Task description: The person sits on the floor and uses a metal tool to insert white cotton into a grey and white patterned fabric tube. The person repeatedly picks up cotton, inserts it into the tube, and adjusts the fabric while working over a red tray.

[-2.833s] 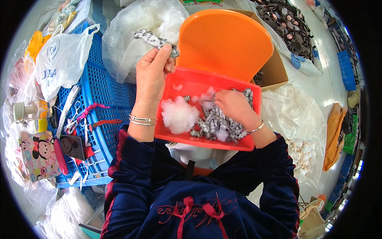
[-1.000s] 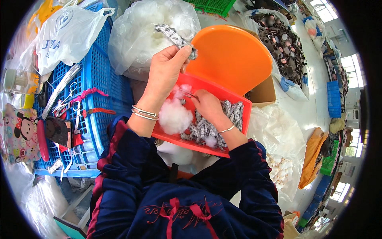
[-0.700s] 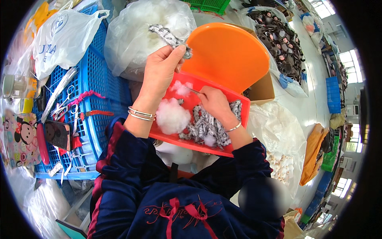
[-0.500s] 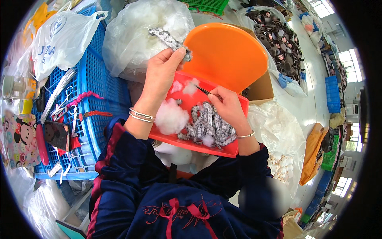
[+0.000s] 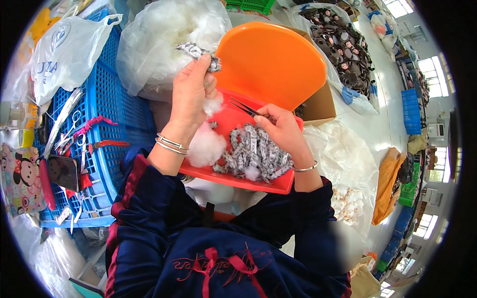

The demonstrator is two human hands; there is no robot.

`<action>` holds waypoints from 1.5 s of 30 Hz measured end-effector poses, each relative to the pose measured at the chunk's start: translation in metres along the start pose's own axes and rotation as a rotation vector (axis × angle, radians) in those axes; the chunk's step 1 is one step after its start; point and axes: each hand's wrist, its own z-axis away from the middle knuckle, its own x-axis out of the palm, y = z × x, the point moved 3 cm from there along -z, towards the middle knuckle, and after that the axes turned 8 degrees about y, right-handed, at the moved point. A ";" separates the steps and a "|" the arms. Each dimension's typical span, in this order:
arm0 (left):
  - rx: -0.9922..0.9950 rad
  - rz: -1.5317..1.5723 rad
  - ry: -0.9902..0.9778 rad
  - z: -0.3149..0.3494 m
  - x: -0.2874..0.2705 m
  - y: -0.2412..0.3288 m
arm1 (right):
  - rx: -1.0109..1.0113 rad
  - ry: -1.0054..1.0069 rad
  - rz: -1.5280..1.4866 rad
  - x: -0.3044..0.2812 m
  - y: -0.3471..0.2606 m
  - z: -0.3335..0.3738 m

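Observation:
My left hand [image 5: 191, 87] is raised over the left end of a red tray [image 5: 233, 182], thumb and fingers closed on a grey-and-white fuzzy fabric strip [image 5: 191, 48]. A tuft of white stuffing [image 5: 213, 104] shows just below its curled fingers; whether they touch it I cannot tell. In my right hand [image 5: 279, 124] is a pair of black tweezers [image 5: 243, 106], tips apart, pointing toward the left hand with nothing between them. The tray holds a pile of similar fuzzy strips [image 5: 256, 151] and, left of that, a big clump of white stuffing [image 5: 205, 145].
Behind the tray stand an orange round-backed seat [image 5: 271, 62] and a clear bag of stuffing [image 5: 174, 35]. A blue crate [image 5: 117, 107] at left carries scissors [image 5: 82, 141] and a phone [image 5: 64, 173]. A sack of dark pieces [image 5: 340, 47] lies beyond a cardboard box [image 5: 318, 107].
The tweezers have come away from a stuffing tuft that was at their tips. A tuft now shows by the left hand's fingers. The whole view has shifted slightly.

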 end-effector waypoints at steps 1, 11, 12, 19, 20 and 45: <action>0.014 0.014 0.000 0.000 -0.001 0.004 | 0.005 0.017 0.061 0.003 0.005 -0.004; 0.031 0.017 -0.011 -0.001 -0.005 0.010 | -0.117 -0.005 0.740 0.077 0.059 -0.028; 0.034 0.019 -0.012 -0.001 -0.006 0.011 | -0.116 -0.014 0.778 0.080 0.057 -0.030; 0.030 -0.001 0.013 -0.001 -0.005 0.011 | -0.040 -0.198 0.061 0.030 -0.001 -0.019; 0.024 0.004 0.000 -0.001 -0.006 0.010 | -0.030 -0.201 -0.002 0.021 -0.014 -0.014; -0.124 0.104 -0.056 0.017 0.010 -0.003 | 0.260 -0.147 -0.658 0.039 -0.028 0.005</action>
